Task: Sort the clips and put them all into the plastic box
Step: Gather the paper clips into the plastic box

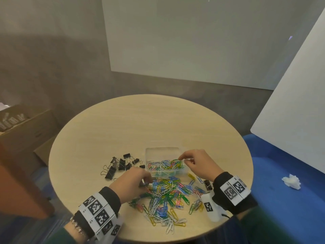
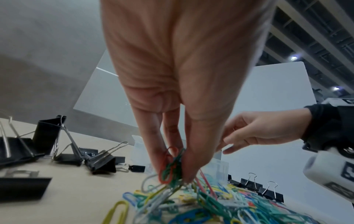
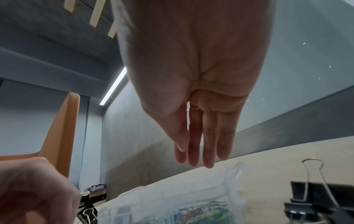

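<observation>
A clear plastic box sits mid-table with coloured paper clips in it. Just in front of the box lies a big pile of coloured paper clips. My left hand reaches into the pile's left edge. In the left wrist view it pinches a bunch of green and red paper clips between thumb and fingers. My right hand hovers over the box's right end. Its straight fingers point down above the box and hold nothing. Black binder clips are grouped left of the box.
Another black binder clip lies right of the pile, by my right wrist. The round table's far half is bare. A crumpled white tissue lies on the blue seat at right. Cardboard boxes stand on the floor at left.
</observation>
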A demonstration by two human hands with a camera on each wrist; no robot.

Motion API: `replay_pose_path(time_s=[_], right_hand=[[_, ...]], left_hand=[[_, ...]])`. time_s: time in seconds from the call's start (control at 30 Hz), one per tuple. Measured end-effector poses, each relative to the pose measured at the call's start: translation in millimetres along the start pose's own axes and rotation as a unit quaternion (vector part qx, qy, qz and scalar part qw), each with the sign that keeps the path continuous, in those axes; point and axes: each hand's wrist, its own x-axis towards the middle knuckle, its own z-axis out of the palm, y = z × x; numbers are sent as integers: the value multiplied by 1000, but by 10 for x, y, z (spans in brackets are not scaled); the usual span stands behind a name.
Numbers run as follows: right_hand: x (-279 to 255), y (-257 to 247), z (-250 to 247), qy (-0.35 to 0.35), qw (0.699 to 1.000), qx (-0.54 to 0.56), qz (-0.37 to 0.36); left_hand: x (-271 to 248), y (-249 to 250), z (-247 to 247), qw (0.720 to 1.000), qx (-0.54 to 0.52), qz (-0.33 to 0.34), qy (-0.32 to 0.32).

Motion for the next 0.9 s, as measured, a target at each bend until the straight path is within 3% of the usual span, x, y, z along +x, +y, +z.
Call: replay_pose_path(time_s=[0.17, 0.57, 0.77, 0.9], right_hand=[[-264, 85, 155, -57, 997, -59, 4], [-371, 52, 187, -86, 995, -58, 1], [-360, 58, 183, -101, 992, -70, -8], [-352, 79, 192, -109, 991, -81, -17]], left_hand=[[-3, 7, -48, 1000, -25, 7, 11], [-12, 174, -361, 994, -98, 16, 54], [346, 225, -565, 989, -110, 14, 98], [656, 173, -495, 992, -98, -7, 75]])
